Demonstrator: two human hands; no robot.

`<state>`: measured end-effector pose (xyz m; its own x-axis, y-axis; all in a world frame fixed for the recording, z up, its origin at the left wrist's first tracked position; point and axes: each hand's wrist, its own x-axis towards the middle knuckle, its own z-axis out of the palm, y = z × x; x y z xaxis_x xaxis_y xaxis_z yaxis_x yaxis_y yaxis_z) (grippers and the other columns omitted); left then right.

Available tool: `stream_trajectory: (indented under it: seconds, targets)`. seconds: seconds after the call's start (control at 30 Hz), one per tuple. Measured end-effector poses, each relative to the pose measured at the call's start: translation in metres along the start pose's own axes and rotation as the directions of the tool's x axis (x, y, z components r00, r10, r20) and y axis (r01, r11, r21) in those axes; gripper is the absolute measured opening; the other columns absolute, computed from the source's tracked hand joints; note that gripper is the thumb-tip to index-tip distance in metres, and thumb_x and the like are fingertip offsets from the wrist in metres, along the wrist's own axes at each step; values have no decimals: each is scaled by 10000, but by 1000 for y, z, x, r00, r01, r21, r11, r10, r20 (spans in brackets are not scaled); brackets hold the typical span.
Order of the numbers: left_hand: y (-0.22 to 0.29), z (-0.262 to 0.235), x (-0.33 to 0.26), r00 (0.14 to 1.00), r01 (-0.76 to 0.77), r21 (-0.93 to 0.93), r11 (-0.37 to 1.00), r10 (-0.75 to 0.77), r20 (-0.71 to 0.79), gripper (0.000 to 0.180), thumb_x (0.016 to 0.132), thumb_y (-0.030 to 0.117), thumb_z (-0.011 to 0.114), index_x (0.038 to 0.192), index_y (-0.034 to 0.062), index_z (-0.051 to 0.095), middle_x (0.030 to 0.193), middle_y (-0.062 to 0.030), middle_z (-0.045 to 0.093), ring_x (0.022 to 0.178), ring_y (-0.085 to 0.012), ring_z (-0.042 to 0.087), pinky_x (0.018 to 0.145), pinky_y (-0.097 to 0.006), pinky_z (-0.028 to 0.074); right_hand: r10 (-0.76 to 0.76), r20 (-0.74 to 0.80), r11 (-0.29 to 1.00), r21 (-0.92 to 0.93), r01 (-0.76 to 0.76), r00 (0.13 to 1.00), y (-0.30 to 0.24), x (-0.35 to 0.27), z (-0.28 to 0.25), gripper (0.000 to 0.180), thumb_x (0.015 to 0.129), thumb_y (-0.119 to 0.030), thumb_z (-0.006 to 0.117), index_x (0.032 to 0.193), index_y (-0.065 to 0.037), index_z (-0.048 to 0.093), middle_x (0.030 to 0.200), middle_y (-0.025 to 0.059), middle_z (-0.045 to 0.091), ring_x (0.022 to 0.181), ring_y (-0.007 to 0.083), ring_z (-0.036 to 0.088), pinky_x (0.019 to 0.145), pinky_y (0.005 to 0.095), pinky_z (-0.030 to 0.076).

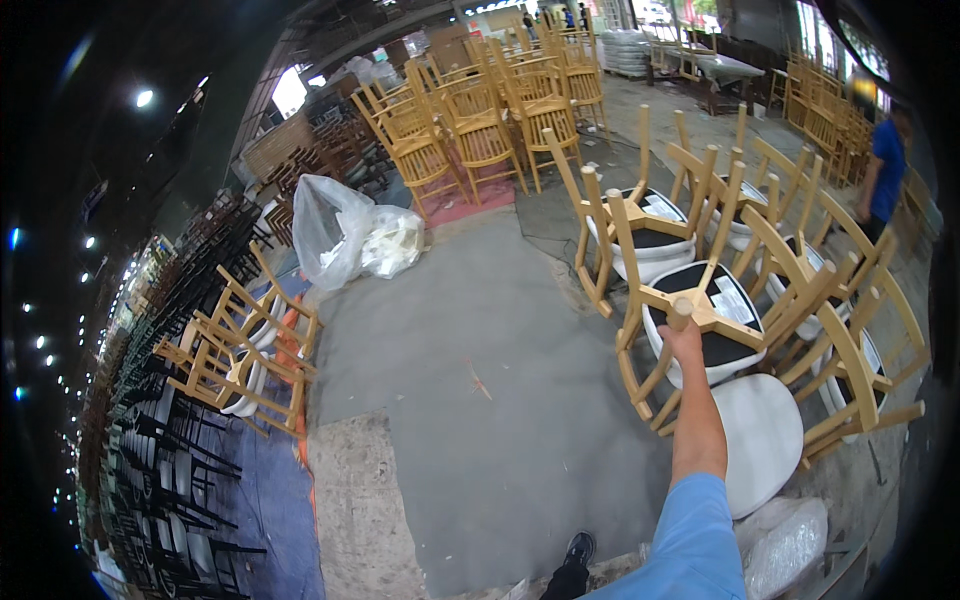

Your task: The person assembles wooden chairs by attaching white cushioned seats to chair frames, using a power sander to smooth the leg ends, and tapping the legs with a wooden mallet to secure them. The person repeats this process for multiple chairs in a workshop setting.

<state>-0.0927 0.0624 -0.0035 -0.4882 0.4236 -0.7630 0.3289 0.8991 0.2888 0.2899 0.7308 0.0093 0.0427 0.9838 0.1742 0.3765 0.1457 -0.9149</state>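
As the head view shows, the right grip point(684, 346) is wrapped around a leg point(681, 309) of an upturned chair point(712, 316), just beside a white seat point(752, 440); the left one is out of sight. That chair's legs and seat look already joined, like its neighbours'. From here I can't tell what remains.
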Motion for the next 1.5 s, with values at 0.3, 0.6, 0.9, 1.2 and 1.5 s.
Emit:
stream_trajectory:
  seconds: [0.3,0.6,0.9,1.2,1.5]
  targets:
    - [-40,-3,15,998,-48,137,989,43,44,397,925,363,600,1251,136,594,1072,-178,672,1030,-288,633,902,-518,477,126,-135,982,160,-104,983,-22,-120,61,536,614,-97,830,1102,6,635,1026,136,697,968,267,669,864,382,515]
    - [-21,61,9,813,-431,-357,828,529,245,479,989,433,497,1116,-5,642,1005,-95,683,968,-206,648,849,-336,515,111,-338,815,569,110,934,-272,-231,-15,188,675,-69,734,813,-1,627,700,50,619,614,170,581,573,313,453]
    - [-94,-64,-84,505,-77,-925,-373,785,-359,764,870,667,552,1443,182,410,1435,16,471,1387,-219,344,1099,-481,350,-65,-219,477,850,223,974,-470,-446,-96,96,782,-74,642,793,-7,574,669,105,578,571,231,589,553,356,515]
    - [-153,-163,-187,79,-226,-731,-644,736,-672,532,837,441,738,1156,58,552,1115,-55,577,1177,-246,538,1068,-460,420,-76,-357,342,868,361,931,-492,-613,-208,116,823,-109,593,808,-10,536,715,104,570,644,235,594,641,369,554]
    - [-129,-85,-366,-483,25,-764,-645,661,-574,475,752,267,765,1059,90,449,943,-16,504,1008,-204,529,1060,-458,341,90,-664,387,710,588,743,-403,-865,-460,168,857,-167,590,907,-20,528,743,136,605,692,287,627,689,440,558]
